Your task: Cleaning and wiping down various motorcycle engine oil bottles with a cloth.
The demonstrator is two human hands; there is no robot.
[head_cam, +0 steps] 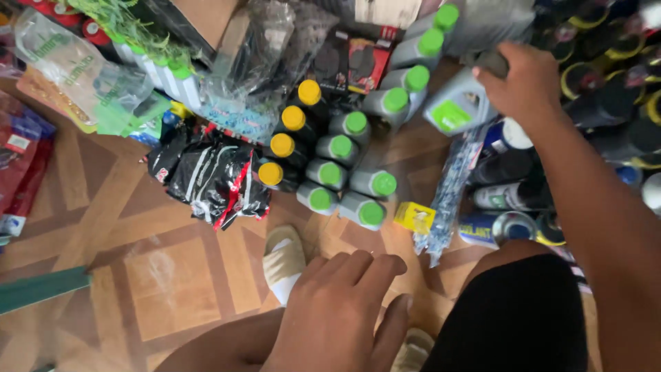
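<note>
head view shows my right hand [525, 77] closed around the handle of a grey plastic jug with a green label [456, 105], held just above the rows of grey bottles with green caps [358, 162] on the wooden floor [172, 282]. my left hand [337, 313] rests loosely curled on my knee, holding nothing. i judge this the placing step; next calls for a steady set-down beside the rows.

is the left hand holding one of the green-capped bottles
No, the left hand rests empty on the knee, apart from the green-capped bottles.

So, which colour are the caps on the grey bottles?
Bright green caps on the grey bottles, seen clearly in the head view.
</note>
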